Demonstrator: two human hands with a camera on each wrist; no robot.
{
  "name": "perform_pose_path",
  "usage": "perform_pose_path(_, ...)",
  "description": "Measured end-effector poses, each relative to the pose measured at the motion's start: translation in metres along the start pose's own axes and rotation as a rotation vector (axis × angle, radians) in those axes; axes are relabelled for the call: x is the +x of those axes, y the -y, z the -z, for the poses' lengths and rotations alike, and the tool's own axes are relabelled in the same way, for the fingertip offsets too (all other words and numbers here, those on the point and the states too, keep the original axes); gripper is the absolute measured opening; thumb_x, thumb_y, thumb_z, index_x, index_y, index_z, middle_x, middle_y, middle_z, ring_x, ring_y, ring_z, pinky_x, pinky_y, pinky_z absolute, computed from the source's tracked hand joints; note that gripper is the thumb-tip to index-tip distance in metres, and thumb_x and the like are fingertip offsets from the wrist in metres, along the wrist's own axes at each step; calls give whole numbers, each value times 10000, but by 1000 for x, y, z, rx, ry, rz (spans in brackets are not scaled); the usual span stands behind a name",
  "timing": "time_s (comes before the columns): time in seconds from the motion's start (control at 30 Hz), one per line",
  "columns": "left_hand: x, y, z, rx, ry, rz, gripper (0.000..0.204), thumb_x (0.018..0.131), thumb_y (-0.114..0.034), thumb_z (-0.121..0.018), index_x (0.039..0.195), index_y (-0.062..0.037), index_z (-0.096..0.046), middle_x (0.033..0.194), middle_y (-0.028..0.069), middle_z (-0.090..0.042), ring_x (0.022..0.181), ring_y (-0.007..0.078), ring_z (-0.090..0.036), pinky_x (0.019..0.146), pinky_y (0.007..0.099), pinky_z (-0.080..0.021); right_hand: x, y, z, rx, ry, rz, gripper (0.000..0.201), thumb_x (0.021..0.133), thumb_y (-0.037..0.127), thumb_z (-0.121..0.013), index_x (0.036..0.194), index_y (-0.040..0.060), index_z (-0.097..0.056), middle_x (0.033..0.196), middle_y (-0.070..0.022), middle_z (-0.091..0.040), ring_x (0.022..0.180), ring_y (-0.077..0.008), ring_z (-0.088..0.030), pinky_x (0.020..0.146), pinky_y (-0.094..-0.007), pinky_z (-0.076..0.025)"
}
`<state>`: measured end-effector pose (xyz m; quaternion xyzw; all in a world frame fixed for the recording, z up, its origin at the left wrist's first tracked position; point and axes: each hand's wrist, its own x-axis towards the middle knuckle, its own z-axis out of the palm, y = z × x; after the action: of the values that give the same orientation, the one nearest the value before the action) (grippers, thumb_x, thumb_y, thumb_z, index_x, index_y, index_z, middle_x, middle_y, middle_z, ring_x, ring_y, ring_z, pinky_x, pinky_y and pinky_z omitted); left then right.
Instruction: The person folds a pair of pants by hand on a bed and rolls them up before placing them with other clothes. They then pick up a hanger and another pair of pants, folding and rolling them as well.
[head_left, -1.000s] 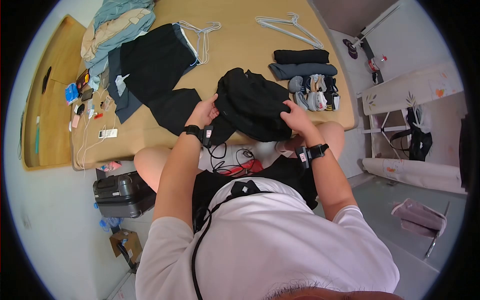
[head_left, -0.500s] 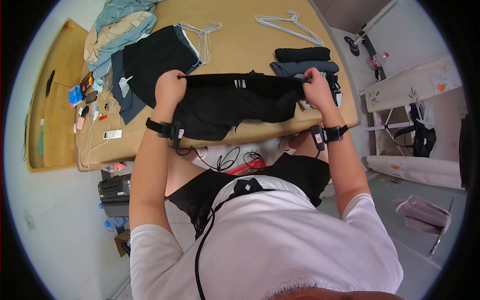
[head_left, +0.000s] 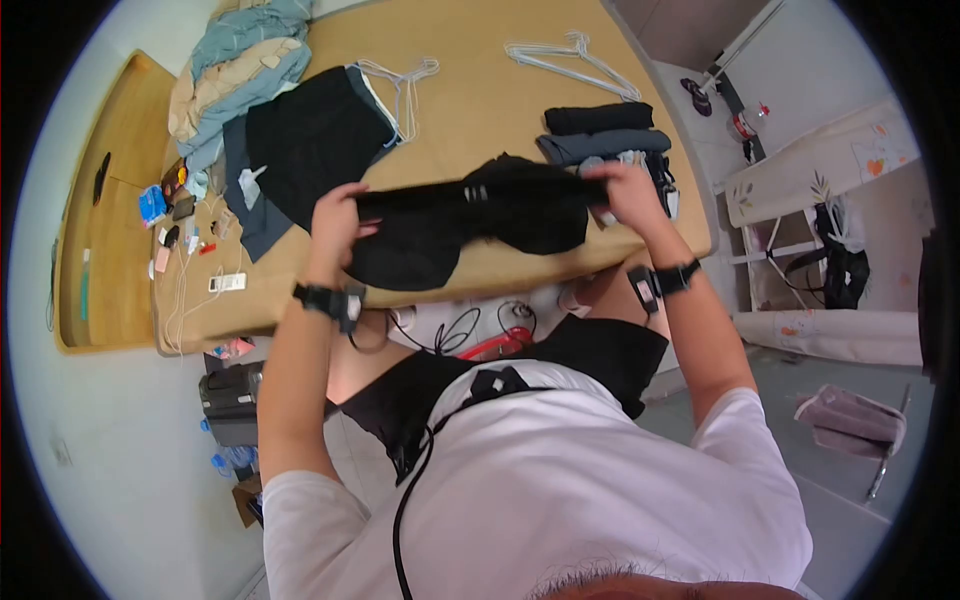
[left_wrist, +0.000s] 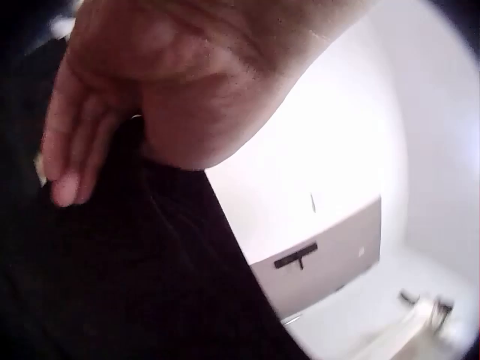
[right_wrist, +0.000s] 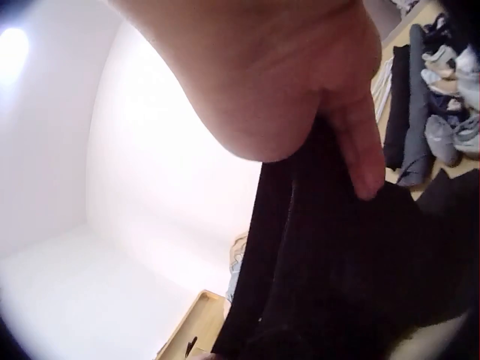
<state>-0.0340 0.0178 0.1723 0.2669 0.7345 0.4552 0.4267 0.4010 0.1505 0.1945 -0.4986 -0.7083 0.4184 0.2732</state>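
Black pants (head_left: 415,245) are stretched sideways between my two hands, over the near edge of the bed, with pale marks at the middle of the waistband. At one end of the waistband, my left hand (head_left: 337,222) grips the cloth. My right hand (head_left: 632,196) pinches the other end, beside the rolled clothes. In the left wrist view the dark fabric (left_wrist: 127,270) runs up under the thumb and fingers. The right wrist view shows the waistband cloth (right_wrist: 330,255) caught between thumb and fingers, with a seam along it.
Rolled black (head_left: 598,119) and grey clothes (head_left: 605,146) lie at the right, with rolled socks partly hidden by my right hand. White hangers (head_left: 575,65) lie behind. Flat black clothing (head_left: 315,130) and a crumpled quilt (head_left: 245,75) are at the left, near a white remote (head_left: 227,283).
The bunched black pants were lifted and spread by the waistband between both hands. Both hands moved outward; a black piece that lay at the near edge no longer shows there separately.
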Motion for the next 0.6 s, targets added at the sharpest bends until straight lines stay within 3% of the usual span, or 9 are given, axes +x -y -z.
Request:
perform_pose_path(0.1, -48, 30, 3, 167, 38, -437, 372, 837, 60, -401, 1022, -14, -715, 818, 92, -693, 730, 237, -697, 575, 324, -583, -43, 7, 13, -213, 422, -202, 335, 828, -5, -475, 1041, -11, -733, 809, -129, -736, 658, -237, -733, 626, -356, -586)
perform_pose_path(0.23, -112, -7, 26, 1213, 977, -371, 237, 814, -59, -567, 945, 10, -752, 719, 195, -701, 654, 325, -710, 646, 390, -567, -87, 12, 28, -263, 1010, -213, 277, 854, 50, -523, 1028, 7, -735, 867, -169, -750, 707, -238, -751, 691, -354, -598)
perform_pose_path(0.27, -135, -57, 6, 1165, 942, 171, 226, 818, -64, -584, 954, 29, -739, 718, 138, -722, 684, 299, -728, 634, 388, -573, -81, 13, 25, -261, 1010, -208, 277, 854, 50, -523, 1028, 7, -735, 867, -169, -750, 707, -238, -751, 691, -354, -598)
perform_pose_path(0.37, -80, -27, 0, 1046, 1226, 342, 314, 870, -57, -489, 1063, 70, -703, 870, 116, -771, 834, 254, -748, 776, 398, -589, -46, -10, 13, -276, 1215, -459, 208, 904, 164, -619, 966, 5, -738, 875, -180, -746, 757, -290, -749, 738, -387, -604)
perform_pose_path(0.43, 63, 77, 46, 390, 2047, -312, 292, 958, -101, -522, 1134, 44, -703, 1130, 138, -731, 1068, 271, -702, 916, 424, -563, 33, -59, 6, -504, 1448, 195, 301, 869, 269, -652, 946, -10, -734, 876, -173, -742, 831, -322, -735, 739, -404, -587)
perform_pose_path(0.5, 56, -86, 12, 1407, 1217, 172, 319, 921, -177, -584, 1149, -2, -721, 1163, 149, -732, 1044, 262, -713, 862, 397, -562, 117, -12, 24, -946, 1242, 738, 339, 812, 349, -710, 819, 11, -745, 843, -182, -724, 806, -377, -698, 721, -455, -568)
perform_pose_path(0.53, 81, -140, 10, 1621, 925, 131, 338, 902, -215, -616, 1157, -25, -729, 1180, 154, -733, 1031, 258, -719, 835, 383, -561, 159, 37, 39, -1217, 1016, 853, 311, 779, 339, -732, 740, 31, -757, 821, -189, -715, 762, -405, -673, 702, -484, -555)
perform_pose_path(0.57, 106, -201, 13, 1790, 649, 94, 360, 884, -253, -647, 1165, -48, -738, 1196, 160, -734, 1019, 254, -724, 808, 370, -561, 170, 88, 63, -1194, 402, 419, 314, 752, 347, -742, 772, 35, -761, 779, -216, -701, 747, -399, -685, 694, -499, -547)
perform_pose_path(0.6, 139, -257, 50, 1717, 88, -486, 292, 894, -243, -630, 1073, -46, -750, 1054, 182, -734, 978, 330, -713, 805, 450, -554, 241, 98, 96, -1220, 12, 702, 213, 796, 249, -705, 819, 42, -749, 839, -221, -711, 720, -403, -679, 672, -478, -544)
